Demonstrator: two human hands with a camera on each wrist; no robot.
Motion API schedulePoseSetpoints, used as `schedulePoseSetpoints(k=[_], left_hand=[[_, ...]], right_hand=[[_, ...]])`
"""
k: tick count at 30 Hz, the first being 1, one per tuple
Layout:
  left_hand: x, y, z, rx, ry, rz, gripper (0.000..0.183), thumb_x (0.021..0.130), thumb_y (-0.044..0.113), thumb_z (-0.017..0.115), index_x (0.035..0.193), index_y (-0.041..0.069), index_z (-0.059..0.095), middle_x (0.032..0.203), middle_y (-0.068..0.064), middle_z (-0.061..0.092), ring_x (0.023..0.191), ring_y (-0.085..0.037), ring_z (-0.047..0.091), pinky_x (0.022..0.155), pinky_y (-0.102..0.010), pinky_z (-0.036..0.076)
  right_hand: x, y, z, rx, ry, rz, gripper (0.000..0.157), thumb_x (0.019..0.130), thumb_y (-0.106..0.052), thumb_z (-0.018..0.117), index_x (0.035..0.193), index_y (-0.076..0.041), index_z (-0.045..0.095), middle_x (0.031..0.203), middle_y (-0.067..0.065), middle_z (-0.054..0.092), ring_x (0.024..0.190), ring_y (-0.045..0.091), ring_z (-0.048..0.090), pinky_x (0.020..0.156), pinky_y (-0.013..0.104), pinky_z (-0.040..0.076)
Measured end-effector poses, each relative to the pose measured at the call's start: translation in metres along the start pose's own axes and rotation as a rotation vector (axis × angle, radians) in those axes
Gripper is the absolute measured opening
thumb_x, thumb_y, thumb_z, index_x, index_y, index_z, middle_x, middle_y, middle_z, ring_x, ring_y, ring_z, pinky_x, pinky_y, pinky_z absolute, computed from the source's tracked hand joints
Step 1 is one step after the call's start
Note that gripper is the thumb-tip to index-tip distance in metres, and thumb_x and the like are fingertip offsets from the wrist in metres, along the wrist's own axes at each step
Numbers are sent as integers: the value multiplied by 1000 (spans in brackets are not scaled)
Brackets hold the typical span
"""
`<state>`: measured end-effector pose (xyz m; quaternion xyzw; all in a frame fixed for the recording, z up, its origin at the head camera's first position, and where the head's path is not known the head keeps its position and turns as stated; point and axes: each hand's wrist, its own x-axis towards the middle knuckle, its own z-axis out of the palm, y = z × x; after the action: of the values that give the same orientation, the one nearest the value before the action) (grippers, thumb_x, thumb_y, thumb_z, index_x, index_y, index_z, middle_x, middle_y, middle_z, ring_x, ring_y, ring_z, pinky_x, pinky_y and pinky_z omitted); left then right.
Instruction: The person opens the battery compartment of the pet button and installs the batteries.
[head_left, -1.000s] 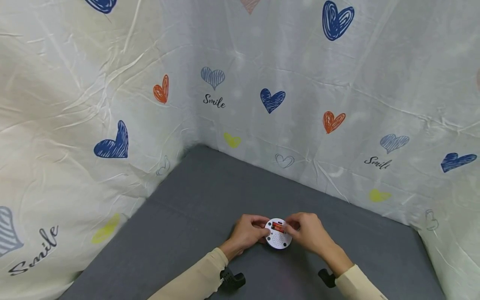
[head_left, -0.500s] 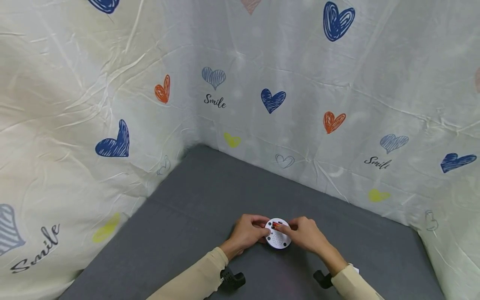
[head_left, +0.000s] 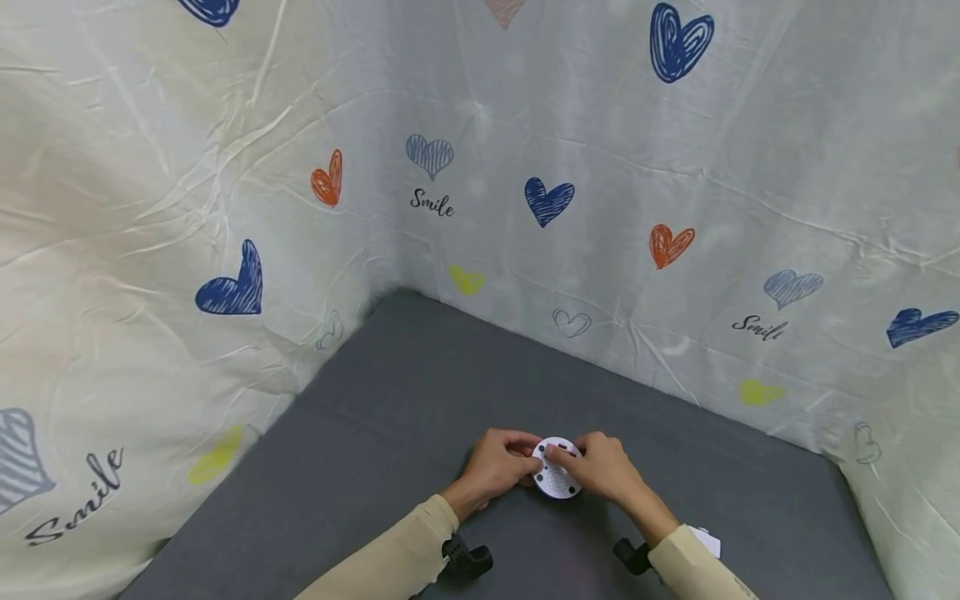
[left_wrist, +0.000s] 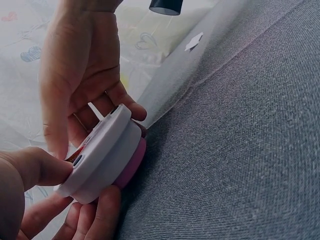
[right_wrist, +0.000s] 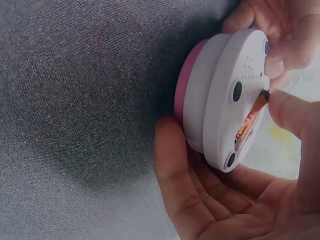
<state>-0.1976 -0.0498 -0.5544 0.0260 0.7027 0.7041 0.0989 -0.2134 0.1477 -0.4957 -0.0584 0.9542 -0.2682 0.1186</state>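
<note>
A round white device [head_left: 557,485] with a pink underside stands between both hands, its face of small holes and dark round feet turned up toward the head view. In the right wrist view a red and orange battery [right_wrist: 248,120] lies in the open slot of that device [right_wrist: 212,95]. My left hand [head_left: 491,463] grips the left rim, thumb on the face and fingers beneath. My right hand [head_left: 606,468] holds the opposite side; its thumb [right_wrist: 287,112] presses at the battery's dark end, and its fingers curl round the edge. In the head view that thumb covers most of the slot.
A small flat white piece [head_left: 707,542] lies on the grey cloth surface [head_left: 420,375] beside the right sleeve. Black wrist cameras [head_left: 467,558] are strapped at both wrists. A pale curtain [head_left: 480,225] printed with hearts encloses the back and sides.
My right thumb has slid left across the battery slot, covering the batteries in the head view. The right forearm shifted left, uncovering the white piece. My left hand has kept its grip.
</note>
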Motion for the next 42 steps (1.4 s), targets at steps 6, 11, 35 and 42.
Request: schedulePoseSetpoints(k=[6,11,35,42], left_hand=[[-1,2,1,1,5,-6,29,88,-1,80,117,2,82,93,-8,76,80,-14,75,69,-35,69],[-2,3,2,-9,8,2,31,87,-3,81,118,0,81,93,-9,76,79,-15,74,69,-38,70],[-6,5,6,-2,25,-18,34,86,-4,81,120,0,81,94,-9,75,79,-14,73,70,-38,70],[-7,6,6,-4,43,-25,34,86,-5,81,120,0,80,95,-10,74,78,-14,72,69,-38,70]], right_hand=[[1,2,1,18,-9,-2,38,96,-47,81,80,-14,76,67,-1,67,58,14,62,50,29,47],[2,2,0,13,-4,-14,31,96,-41,83,80,-15,77,69,-3,66,60,13,60,51,28,46],[-6,14,-25,62,7,22,28,99,-34,80,109,-9,87,95,2,82,75,15,72,63,33,61],[-19,33,-59,-32,58,-28,33,101,-28,78,123,-4,82,113,10,83,100,27,79,81,48,67]])
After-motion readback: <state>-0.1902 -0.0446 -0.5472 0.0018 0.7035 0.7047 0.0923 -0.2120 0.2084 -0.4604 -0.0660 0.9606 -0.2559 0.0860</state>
